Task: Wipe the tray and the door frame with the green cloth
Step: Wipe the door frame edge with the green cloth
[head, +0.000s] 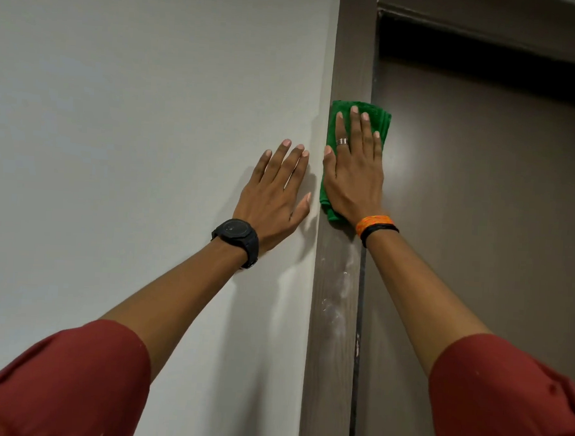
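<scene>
R hand (pixel 354 181) presses green cloth (pixel 382 121) flat on door frame (pixel 337 287), fingers spread; L hand (pixel 274 197) flat on wall (pixel 134 126), fingers wide.

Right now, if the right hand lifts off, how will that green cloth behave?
Probably floppy: the green cloth lies folded in soft layers. It likely drops, since only the flat right hand presses it to the upright door frame. Looks light.

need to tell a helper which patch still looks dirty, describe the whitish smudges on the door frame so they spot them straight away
Find the brown door frame between the pale wall and the dark door. Below the right hand pressing the green cloth, the whitish smudges streak the wood; elsewhere it looks plain brown.
</scene>
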